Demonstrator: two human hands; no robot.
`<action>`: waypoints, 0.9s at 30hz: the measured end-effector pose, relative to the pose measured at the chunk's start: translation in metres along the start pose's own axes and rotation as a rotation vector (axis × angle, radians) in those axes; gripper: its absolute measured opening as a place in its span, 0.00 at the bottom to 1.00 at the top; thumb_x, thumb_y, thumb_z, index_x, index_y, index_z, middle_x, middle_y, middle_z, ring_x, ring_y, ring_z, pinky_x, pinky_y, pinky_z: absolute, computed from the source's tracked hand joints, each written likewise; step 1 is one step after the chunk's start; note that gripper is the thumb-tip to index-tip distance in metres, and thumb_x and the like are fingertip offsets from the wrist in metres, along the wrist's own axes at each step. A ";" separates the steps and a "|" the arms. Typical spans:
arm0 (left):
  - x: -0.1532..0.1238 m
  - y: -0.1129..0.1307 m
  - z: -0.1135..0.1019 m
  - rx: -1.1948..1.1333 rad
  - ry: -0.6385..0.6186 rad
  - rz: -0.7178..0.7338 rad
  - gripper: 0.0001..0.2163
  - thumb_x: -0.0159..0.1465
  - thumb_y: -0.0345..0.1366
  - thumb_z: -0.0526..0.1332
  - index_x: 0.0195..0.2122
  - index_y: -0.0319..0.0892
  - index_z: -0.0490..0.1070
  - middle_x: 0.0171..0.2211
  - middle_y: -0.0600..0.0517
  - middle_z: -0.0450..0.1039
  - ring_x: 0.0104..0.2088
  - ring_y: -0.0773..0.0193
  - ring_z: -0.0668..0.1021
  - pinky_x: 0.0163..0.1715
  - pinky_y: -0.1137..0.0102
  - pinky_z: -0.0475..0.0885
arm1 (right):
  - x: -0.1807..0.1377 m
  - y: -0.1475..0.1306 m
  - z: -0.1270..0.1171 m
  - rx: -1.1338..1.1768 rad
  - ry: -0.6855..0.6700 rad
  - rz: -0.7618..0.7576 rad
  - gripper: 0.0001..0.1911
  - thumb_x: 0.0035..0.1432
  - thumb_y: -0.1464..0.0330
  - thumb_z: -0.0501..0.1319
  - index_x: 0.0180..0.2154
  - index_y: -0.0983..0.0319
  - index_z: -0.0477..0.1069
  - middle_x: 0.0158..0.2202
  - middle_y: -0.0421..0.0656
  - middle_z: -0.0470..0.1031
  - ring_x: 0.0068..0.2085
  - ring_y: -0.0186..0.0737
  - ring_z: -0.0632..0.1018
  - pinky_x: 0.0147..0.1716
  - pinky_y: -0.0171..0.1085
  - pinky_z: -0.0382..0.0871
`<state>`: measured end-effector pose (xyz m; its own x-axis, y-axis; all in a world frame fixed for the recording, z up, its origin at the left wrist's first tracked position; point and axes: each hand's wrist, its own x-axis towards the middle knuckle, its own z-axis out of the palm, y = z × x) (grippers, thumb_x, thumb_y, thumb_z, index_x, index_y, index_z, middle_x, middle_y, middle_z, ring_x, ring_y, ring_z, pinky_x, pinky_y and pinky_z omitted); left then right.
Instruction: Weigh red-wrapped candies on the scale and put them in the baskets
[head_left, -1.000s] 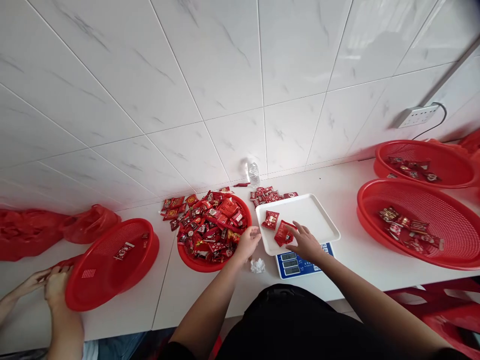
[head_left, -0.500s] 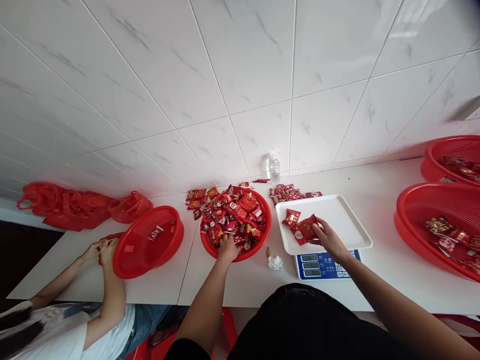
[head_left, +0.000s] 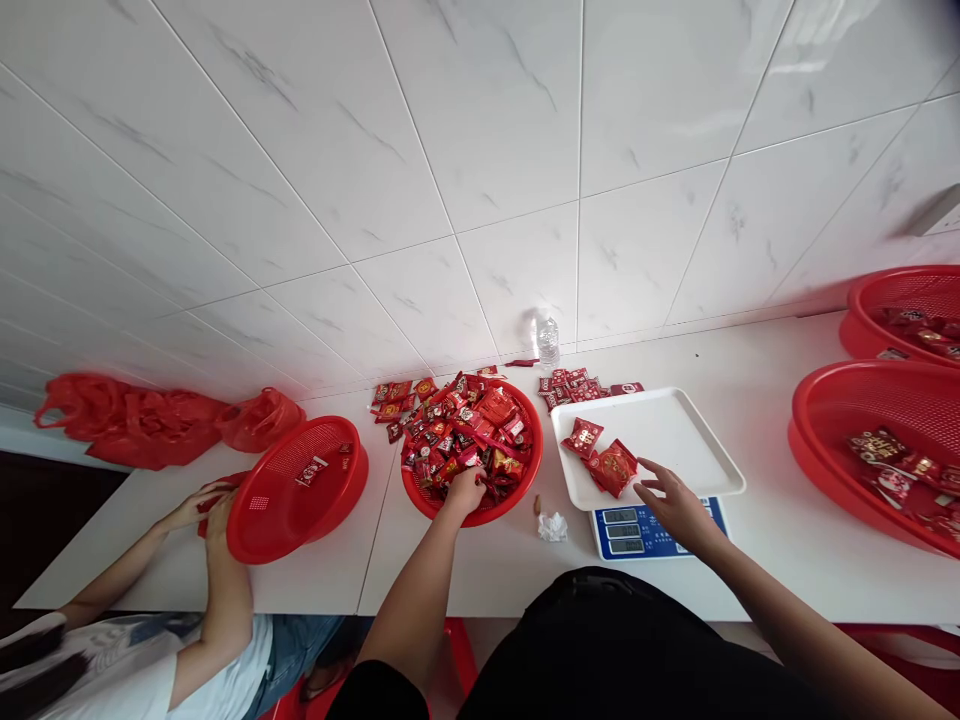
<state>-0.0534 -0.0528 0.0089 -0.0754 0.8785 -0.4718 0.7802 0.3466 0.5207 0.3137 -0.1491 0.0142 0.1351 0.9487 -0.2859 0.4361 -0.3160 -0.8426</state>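
Observation:
My left hand [head_left: 466, 490] reaches into a red basket [head_left: 537, 455] heaped with small red snack packets [head_left: 480, 415]. Its fingers curl down among the packets, and whatever they grip is hidden. At the front of a white scale tray [head_left: 694, 440] is my right hand [head_left: 671, 497], fingers apart and holding nothing. Just left of its fingertips a larger red packet [head_left: 615, 465] lies on the tray, beside another red packet [head_left: 583, 437]. Under the tray sits a blue digital scale [head_left: 652, 532], its displays partly legible.
A plastic bottle [head_left: 548, 342] and loose packets [head_left: 574, 388] stand by the wall. Crumpled tissue [head_left: 553, 527] lies before the scale. At left, a co-worker's hands [head_left: 202, 505] are beside a tilted red basket [head_left: 300, 500] and red bags [head_left: 165, 420]. More red baskets [head_left: 814, 430] stand at right.
My right hand has let go of the larger packet, leaving it on the tray, and drawn back slightly towards me. My left hand has shifted a little right within the basket.

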 end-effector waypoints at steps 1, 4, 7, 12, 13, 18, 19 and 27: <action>-0.002 0.001 -0.003 -0.059 0.000 -0.008 0.08 0.55 0.32 0.59 0.38 0.44 0.69 0.29 0.51 0.72 0.33 0.61 0.76 0.37 0.65 0.71 | -0.003 0.000 -0.002 -0.002 -0.009 0.015 0.27 0.54 0.54 0.53 0.55 0.52 0.59 0.53 0.47 0.66 0.47 0.48 0.74 0.40 0.42 0.71; -0.009 0.007 -0.013 -0.230 0.013 -0.004 0.11 0.59 0.36 0.57 0.43 0.44 0.65 0.32 0.52 0.70 0.29 0.67 0.75 0.30 0.70 0.73 | -0.010 -0.001 -0.006 -0.019 -0.024 0.059 0.27 0.55 0.53 0.53 0.55 0.52 0.59 0.51 0.47 0.68 0.45 0.48 0.75 0.39 0.42 0.70; -0.019 0.022 -0.020 -0.453 0.007 0.023 0.14 0.57 0.40 0.61 0.43 0.44 0.64 0.35 0.51 0.69 0.30 0.69 0.75 0.30 0.71 0.74 | -0.013 -0.006 -0.008 -0.013 -0.020 0.062 0.26 0.55 0.53 0.53 0.54 0.52 0.60 0.49 0.46 0.71 0.44 0.48 0.76 0.38 0.42 0.71; -0.029 0.073 0.004 -0.861 -0.161 0.073 0.15 0.53 0.39 0.66 0.39 0.43 0.63 0.32 0.52 0.69 0.30 0.68 0.76 0.31 0.68 0.75 | -0.013 -0.017 -0.005 0.015 -0.038 -0.012 0.23 0.57 0.55 0.52 0.53 0.53 0.61 0.48 0.45 0.72 0.43 0.44 0.76 0.41 0.41 0.70; -0.029 0.085 0.015 -0.878 -0.205 0.085 0.15 0.53 0.39 0.65 0.38 0.43 0.63 0.32 0.52 0.70 0.30 0.67 0.76 0.30 0.68 0.75 | -0.012 -0.018 -0.004 0.009 -0.044 -0.025 0.23 0.57 0.55 0.52 0.53 0.53 0.61 0.48 0.45 0.71 0.43 0.44 0.76 0.41 0.41 0.70; -0.024 0.131 0.074 -0.751 -0.309 0.135 0.09 0.59 0.38 0.60 0.38 0.42 0.63 0.36 0.50 0.69 0.31 0.68 0.75 0.32 0.67 0.75 | -0.014 -0.010 -0.004 -0.037 -0.052 -0.066 0.23 0.58 0.56 0.51 0.54 0.53 0.60 0.49 0.44 0.71 0.41 0.42 0.77 0.38 0.40 0.72; -0.023 0.134 0.081 -0.696 -0.294 0.144 0.09 0.59 0.38 0.59 0.38 0.42 0.64 0.37 0.50 0.69 0.31 0.68 0.75 0.32 0.67 0.74 | -0.014 -0.006 -0.005 -0.044 -0.045 -0.071 0.23 0.58 0.56 0.50 0.54 0.53 0.60 0.50 0.44 0.70 0.41 0.42 0.77 0.38 0.40 0.72; -0.009 0.137 0.091 -0.499 -0.165 0.175 0.11 0.59 0.42 0.58 0.39 0.43 0.63 0.34 0.51 0.68 0.30 0.67 0.72 0.33 0.68 0.72 | -0.020 0.015 -0.010 -0.046 -0.005 -0.051 0.23 0.58 0.57 0.50 0.54 0.54 0.61 0.52 0.45 0.69 0.41 0.41 0.77 0.38 0.39 0.72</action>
<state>0.1113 -0.0430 0.0197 0.1589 0.8877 -0.4321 0.3803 0.3489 0.8565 0.3265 -0.1728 0.0123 0.1071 0.9635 -0.2454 0.4832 -0.2662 -0.8341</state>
